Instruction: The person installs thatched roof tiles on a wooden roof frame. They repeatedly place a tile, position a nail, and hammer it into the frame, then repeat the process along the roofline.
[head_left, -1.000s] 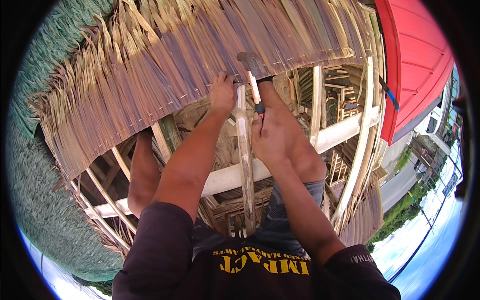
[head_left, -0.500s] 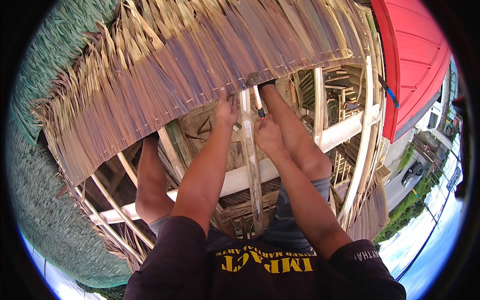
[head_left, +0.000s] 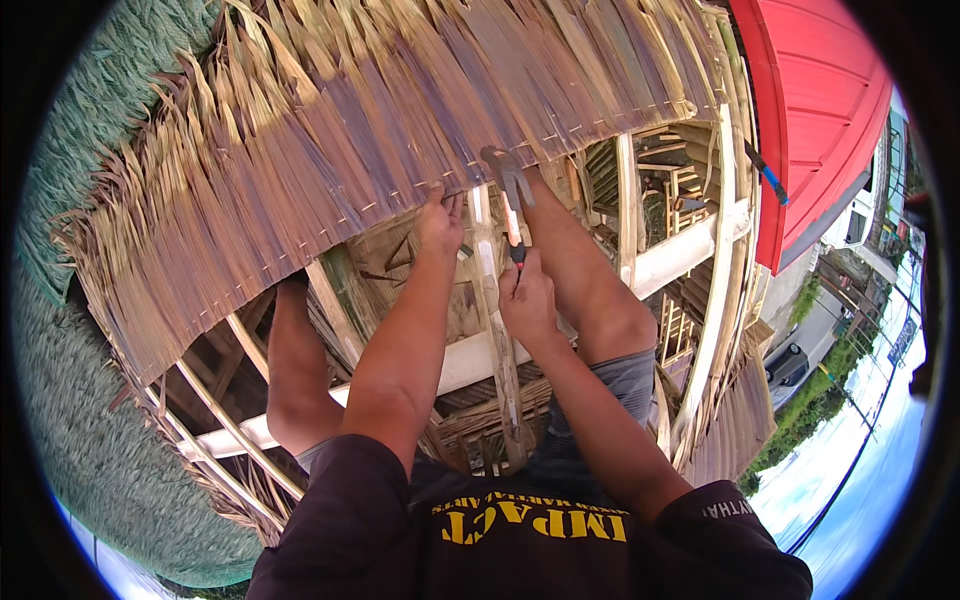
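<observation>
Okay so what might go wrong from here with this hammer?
A stray swing of the hammer in your right hand might hit your left hand at the edge of the thatch, or your right leg close by. If dropped, the hammer could fall through the gaps between the wooden strips.

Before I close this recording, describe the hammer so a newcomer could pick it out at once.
Find the wide brown panel of dried leaves across the top, then follow its lower edge to about mid-picture. There, a hammer with a grey metal head and slim pale handle rises from the right hand. Its metal head distinguishes it from the long pale wooden strip on its left.
</observation>
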